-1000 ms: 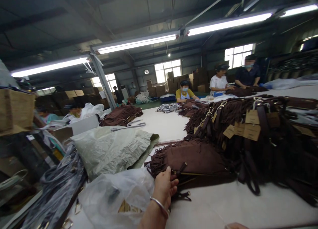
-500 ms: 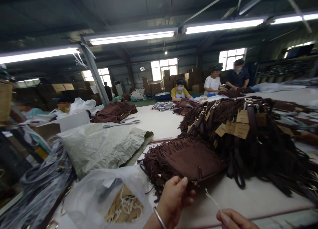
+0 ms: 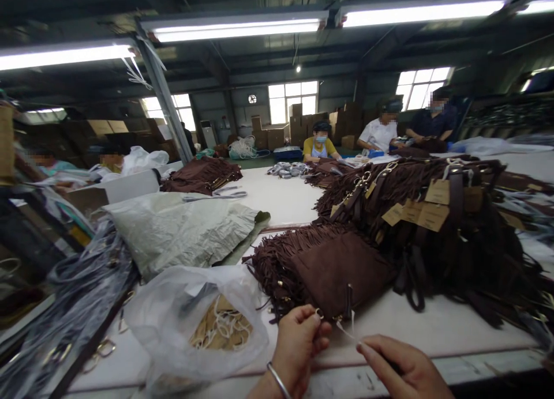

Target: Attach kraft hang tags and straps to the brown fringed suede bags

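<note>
A long white table (image 3: 281, 206) carried a heap of brown fringed bags (image 3: 437, 232); one fringed bag (image 3: 329, 269) lay at its near edge. The left hand (image 3: 298, 344) pinched the bag's metal ring, and the right hand (image 3: 402, 367) pinched a thin white string (image 3: 346, 331).

Your hands have a bare strip of white table (image 3: 437, 330) along the near edge. A plastic bag (image 3: 194, 330) blocks the left; the fringed bag (image 3: 329, 266) and a bag pile (image 3: 459, 232) close off the front and right.
</note>
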Action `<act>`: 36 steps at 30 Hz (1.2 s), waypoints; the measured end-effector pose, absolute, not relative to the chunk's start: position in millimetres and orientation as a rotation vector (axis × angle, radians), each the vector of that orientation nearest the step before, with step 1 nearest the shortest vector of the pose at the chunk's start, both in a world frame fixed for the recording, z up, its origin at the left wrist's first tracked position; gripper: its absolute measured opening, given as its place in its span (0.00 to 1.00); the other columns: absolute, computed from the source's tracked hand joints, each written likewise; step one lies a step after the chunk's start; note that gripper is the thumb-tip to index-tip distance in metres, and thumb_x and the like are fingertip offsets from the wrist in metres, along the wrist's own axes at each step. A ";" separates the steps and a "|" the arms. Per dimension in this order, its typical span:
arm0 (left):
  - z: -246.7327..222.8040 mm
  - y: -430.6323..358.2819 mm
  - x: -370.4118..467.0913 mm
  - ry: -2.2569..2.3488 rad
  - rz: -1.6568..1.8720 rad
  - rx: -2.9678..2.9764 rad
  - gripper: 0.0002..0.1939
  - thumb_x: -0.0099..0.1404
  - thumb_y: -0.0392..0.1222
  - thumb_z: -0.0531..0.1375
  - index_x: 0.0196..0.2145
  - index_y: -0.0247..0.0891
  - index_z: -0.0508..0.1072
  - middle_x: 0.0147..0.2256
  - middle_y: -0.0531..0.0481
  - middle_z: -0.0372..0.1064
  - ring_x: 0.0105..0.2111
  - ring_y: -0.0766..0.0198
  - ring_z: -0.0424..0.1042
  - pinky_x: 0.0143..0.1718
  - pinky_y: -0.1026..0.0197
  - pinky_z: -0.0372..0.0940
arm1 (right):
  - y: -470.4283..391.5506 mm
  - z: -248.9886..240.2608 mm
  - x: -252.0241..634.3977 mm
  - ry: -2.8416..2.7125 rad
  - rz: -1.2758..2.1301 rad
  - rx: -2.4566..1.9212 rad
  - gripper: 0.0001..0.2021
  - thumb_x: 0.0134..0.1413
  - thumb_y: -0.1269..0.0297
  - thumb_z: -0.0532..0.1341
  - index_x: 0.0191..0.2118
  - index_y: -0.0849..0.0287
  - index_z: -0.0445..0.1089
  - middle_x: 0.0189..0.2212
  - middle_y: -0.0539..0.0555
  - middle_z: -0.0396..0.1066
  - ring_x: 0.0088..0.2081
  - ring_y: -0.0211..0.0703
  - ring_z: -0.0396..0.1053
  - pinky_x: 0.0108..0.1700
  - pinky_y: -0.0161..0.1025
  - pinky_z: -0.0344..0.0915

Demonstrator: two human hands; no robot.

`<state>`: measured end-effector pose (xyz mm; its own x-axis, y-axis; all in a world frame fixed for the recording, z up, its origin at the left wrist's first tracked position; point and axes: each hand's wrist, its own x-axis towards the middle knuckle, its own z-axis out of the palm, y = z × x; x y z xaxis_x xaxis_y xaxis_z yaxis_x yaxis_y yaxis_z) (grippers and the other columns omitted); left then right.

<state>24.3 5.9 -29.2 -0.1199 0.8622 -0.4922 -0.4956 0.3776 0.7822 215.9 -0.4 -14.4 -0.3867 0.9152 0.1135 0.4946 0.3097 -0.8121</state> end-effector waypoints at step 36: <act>-32.1 -0.1 23.0 0.965 1.264 0.196 0.13 0.56 0.30 0.63 0.40 0.33 0.70 0.37 0.45 0.73 0.34 0.64 0.75 0.26 0.69 0.66 | 42.1 17.5 160.2 -2.555 -0.577 -0.708 0.11 0.48 0.80 0.58 0.34 0.56 0.67 0.25 0.50 0.66 0.28 0.45 0.59 0.32 0.43 0.47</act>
